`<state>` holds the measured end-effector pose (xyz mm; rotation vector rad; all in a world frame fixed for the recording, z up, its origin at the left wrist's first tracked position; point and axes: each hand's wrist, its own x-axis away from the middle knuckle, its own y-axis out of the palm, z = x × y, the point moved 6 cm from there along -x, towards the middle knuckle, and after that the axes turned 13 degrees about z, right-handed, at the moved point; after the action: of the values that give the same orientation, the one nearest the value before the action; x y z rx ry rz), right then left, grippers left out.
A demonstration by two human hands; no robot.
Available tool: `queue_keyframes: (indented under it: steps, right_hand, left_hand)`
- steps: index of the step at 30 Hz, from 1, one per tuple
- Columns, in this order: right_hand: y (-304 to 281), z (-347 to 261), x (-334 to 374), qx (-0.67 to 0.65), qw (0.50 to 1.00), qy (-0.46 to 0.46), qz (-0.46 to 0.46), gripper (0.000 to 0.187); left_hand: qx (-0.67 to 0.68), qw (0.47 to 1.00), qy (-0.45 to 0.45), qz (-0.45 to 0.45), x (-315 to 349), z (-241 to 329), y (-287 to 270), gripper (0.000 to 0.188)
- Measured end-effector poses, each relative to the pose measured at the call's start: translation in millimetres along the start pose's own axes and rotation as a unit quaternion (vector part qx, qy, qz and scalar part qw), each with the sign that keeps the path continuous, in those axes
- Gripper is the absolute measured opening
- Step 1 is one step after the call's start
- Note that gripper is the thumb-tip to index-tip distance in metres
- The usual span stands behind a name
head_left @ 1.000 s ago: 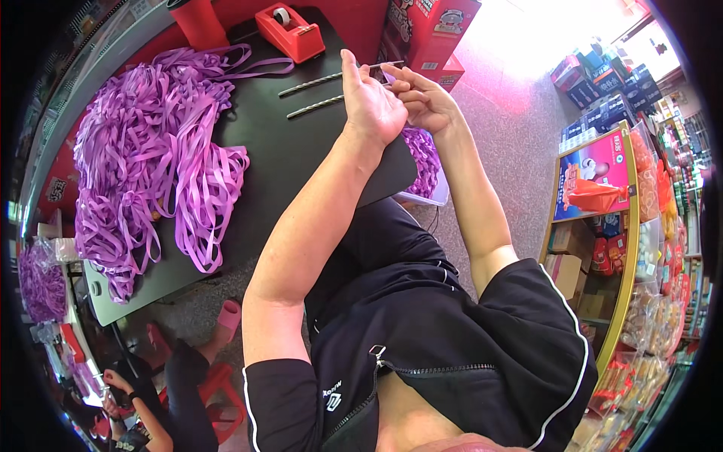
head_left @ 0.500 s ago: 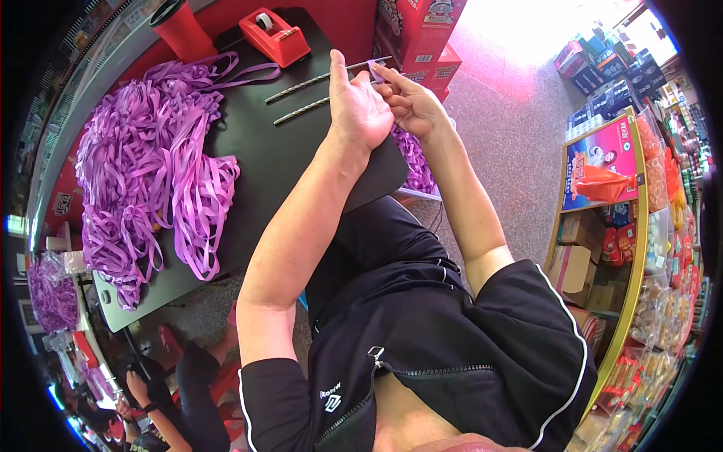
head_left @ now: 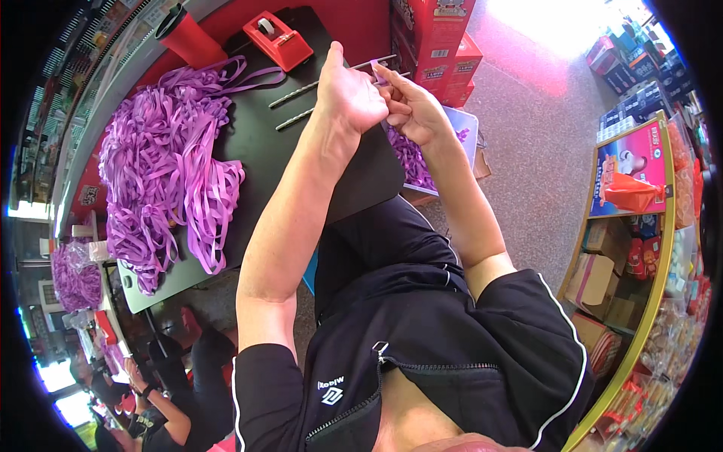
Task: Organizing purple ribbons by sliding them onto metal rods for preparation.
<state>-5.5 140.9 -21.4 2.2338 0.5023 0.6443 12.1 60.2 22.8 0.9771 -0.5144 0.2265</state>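
Observation:
My left hand point(head_left: 350, 98) is over the dark tabletop, palm turned up and thumb stretched out. Its other fingers are partly hidden beside my right hand point(head_left: 416, 111). The right thumb and forefinger pinch a short piece of purple ribbon point(head_left: 376, 70) near the end of a thin twisted metal rod point(head_left: 297, 93). A second twisted rod point(head_left: 294, 120) runs below the first, its far part hidden behind my left hand. A big tangled heap of purple ribbon point(head_left: 162, 166) lies left of the hands.
The dark table point(head_left: 290, 166) carries a red tape dispenser point(head_left: 278, 41) and a red tumbler point(head_left: 190, 38). A white bin point(head_left: 465, 135) with purple ribbon stands beyond its right edge, near red cartons point(head_left: 437, 49). Glass-sided shelves point(head_left: 617, 256) are at right; another person point(head_left: 177, 407) is lower left.
The view has shifted slightly, showing more of the white bin. My hands keep nearly the same pose at the rods, with the ribbon still pinched in the right fingers.

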Motion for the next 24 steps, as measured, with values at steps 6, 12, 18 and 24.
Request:
queue_keyframes:
  steps: [6,12,18,24]
  right_hand:
    - [-2.5,-1.2,-1.2,-0.036,0.999,0.004,-0.032,0.032]
    - [-3.8,-15.3,10.8,0.071,0.994,-0.077,0.044,0.029]
    - [-10.1,-43.4,21.4,0.483,0.741,-0.439,0.161,0.032]
    - [0.2,-58.8,35.3,0.695,0.534,-0.419,0.237,0.041]
  left_hand:
    - [-0.028,0.995,-0.039,0.083,-2.1,0.4,9.7,0.094]
    - [0.0,0.997,-0.048,0.053,-7.0,5.0,8.3,0.092]
    - [-0.022,0.998,-0.04,0.038,4.6,2.9,12.6,0.097]
    - [-0.019,0.999,-0.041,0.017,10.3,2.2,12.3,0.1]
